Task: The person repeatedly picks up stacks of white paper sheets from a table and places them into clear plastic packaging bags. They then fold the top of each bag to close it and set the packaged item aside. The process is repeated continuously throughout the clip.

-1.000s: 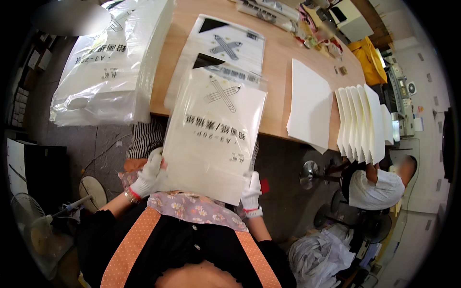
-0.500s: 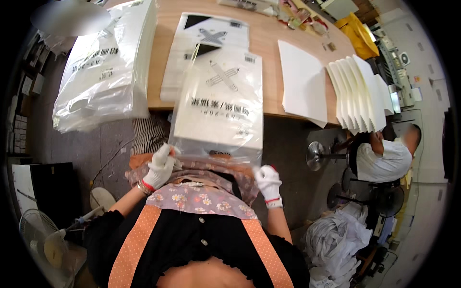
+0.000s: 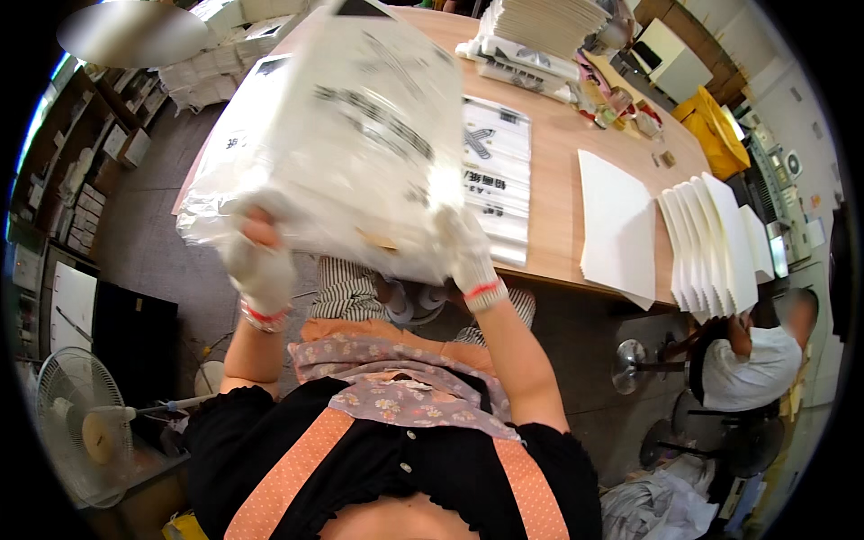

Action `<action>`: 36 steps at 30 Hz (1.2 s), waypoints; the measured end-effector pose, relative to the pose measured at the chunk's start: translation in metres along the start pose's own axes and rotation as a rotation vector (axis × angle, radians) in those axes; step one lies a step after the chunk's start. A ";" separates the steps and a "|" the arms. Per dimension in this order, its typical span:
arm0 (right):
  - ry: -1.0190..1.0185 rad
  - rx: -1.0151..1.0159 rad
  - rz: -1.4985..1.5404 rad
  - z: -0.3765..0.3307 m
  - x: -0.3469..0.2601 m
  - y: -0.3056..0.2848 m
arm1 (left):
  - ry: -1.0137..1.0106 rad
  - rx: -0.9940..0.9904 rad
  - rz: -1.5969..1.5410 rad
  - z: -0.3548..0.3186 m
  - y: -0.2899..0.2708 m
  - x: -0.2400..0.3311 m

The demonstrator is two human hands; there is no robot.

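A clear plastic bag of white paper (image 3: 369, 135), printed in black, is lifted over the left side of the table and smeared by motion. My left hand (image 3: 261, 261), in a white knit glove, is closed at the bag's near left corner, though its fingertips are blurred. Its near right corner is gripped by my right hand (image 3: 466, 254), gloved likewise. Below and behind the lifted bag lies a pile of similar bagged packs (image 3: 220, 193), partly covered by it. To the right of my right hand, printed plastic bags (image 3: 499, 180) lie flat on the table.
On the wooden table (image 3: 553, 198) are a stack of white sheets (image 3: 621, 225) and several fanned paper stacks (image 3: 706, 243) near the right edge. More packs (image 3: 531, 67) and a yellow bag (image 3: 715, 130) stand farther back. A fan (image 3: 85, 427) is at left; a seated person (image 3: 751, 360) is at right.
Both hands have raised the bag of paper from the table's front edge and carried it left and away from me, over the pile. My view has shifted left.
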State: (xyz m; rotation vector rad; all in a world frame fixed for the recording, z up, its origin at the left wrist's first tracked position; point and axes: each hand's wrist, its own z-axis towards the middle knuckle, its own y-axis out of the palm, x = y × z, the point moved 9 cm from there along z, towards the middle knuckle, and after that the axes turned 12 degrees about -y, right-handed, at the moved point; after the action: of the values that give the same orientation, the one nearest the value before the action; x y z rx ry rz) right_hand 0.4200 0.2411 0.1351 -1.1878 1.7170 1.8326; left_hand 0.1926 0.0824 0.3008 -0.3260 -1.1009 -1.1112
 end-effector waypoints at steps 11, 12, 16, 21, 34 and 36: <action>0.029 -0.259 -0.478 -0.006 0.100 0.076 | -0.453 0.625 0.037 -0.007 -0.277 -0.159; -0.020 -0.258 -0.338 -0.013 0.105 0.056 | -0.559 0.789 0.005 -0.049 -0.293 -0.188; 0.321 -0.020 -0.469 -0.061 0.106 -0.073 | -0.897 -0.143 0.939 -0.118 -0.104 -0.266; 0.296 0.205 -0.499 -0.089 0.071 -0.151 | -0.105 -0.539 0.698 -0.074 0.134 -0.229; 0.068 0.238 -0.201 -0.005 0.048 -0.144 | -0.419 -0.877 0.868 -0.022 0.196 -0.294; -0.043 0.171 -0.157 0.045 0.039 -0.126 | -0.258 -0.877 1.013 -0.023 0.206 -0.297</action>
State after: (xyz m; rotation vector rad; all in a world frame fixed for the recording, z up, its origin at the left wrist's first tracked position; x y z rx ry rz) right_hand 0.4767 0.2973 0.0210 -1.1692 1.6695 1.5750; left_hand 0.3736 0.3247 0.1012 -1.5555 -0.4438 -0.5500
